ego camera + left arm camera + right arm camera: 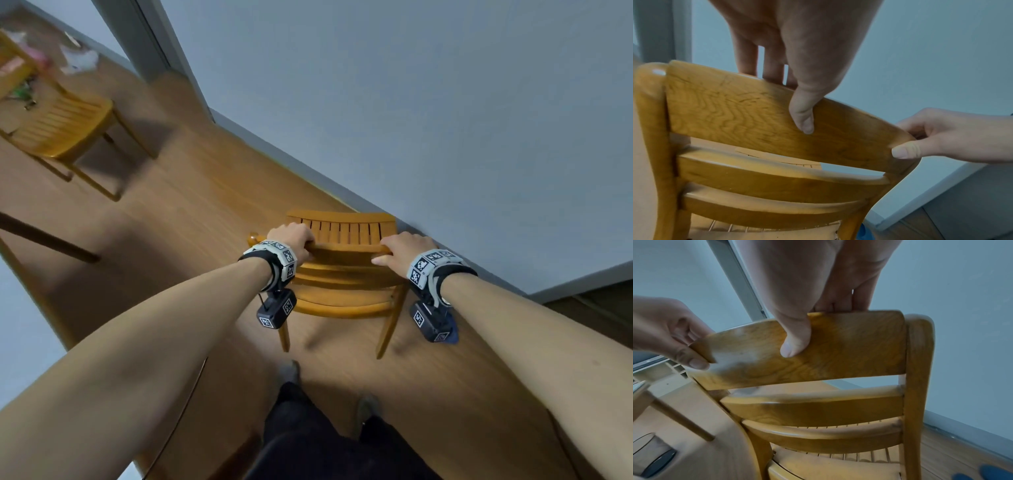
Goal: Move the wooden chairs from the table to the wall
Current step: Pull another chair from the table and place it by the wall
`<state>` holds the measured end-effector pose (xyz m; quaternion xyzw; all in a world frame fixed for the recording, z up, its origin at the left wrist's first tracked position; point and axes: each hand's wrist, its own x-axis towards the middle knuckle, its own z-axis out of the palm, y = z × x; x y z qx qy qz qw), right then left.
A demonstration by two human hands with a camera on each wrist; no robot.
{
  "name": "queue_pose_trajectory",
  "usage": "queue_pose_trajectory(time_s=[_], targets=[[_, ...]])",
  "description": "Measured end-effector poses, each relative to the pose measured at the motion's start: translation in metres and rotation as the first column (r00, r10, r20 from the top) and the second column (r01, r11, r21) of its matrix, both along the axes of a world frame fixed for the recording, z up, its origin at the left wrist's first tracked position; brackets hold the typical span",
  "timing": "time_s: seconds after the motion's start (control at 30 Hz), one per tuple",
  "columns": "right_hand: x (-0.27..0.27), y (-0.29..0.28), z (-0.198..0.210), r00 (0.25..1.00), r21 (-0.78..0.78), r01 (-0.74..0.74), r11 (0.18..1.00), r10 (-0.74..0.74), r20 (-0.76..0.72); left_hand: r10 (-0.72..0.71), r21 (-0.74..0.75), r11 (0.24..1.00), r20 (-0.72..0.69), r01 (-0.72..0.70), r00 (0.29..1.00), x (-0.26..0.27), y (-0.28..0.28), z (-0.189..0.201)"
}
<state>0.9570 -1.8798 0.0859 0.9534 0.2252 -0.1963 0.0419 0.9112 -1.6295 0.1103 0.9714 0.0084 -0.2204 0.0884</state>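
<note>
A wooden chair with a slatted seat faces the pale wall, its seat front close to the skirting. My left hand grips the left part of its top back rail, fingers over the far side and thumb on the near face. My right hand grips the right part of the same rail the same way. A second wooden chair stands at the upper left, away from the wall.
A table leg and table edge show at the left. Clutter lies on the floor near a door frame at the top left. My dark-trousered legs stand just behind the chair.
</note>
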Motion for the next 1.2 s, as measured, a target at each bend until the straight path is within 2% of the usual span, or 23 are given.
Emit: queue_pose_trajectory(time_s=[0.27,0.43,0.7,0.97,1.2], targets=[[0.018,0.028,-0.006,0.979,-0.048,0.200,0.979,-0.201,-0.026,-0.191,-0.029,0.981,0.011,0.191,0.982,0.082,0.028,-0.011],[0.028,0.031,-0.023,0.950,-0.073,0.303,0.950,-0.307,-0.060,-0.229,-0.060,0.972,-0.035,0.227,0.973,0.124,0.021,-0.035],[0.066,0.014,-0.050,0.907,-0.040,0.416,0.908,-0.418,-0.052,-0.256,-0.068,0.964,0.001,0.256,0.967,0.179,-0.003,-0.065],[0.072,0.026,-0.072,0.911,-0.048,0.400,0.915,-0.402,-0.093,-0.280,-0.038,0.960,-0.028,0.279,0.960,0.189,0.008,-0.087],[0.035,0.048,-0.099,0.879,-0.039,0.449,0.893,-0.449,-0.161,-0.264,-0.025,0.964,-0.077,0.263,0.961,0.153,0.027,-0.120]])
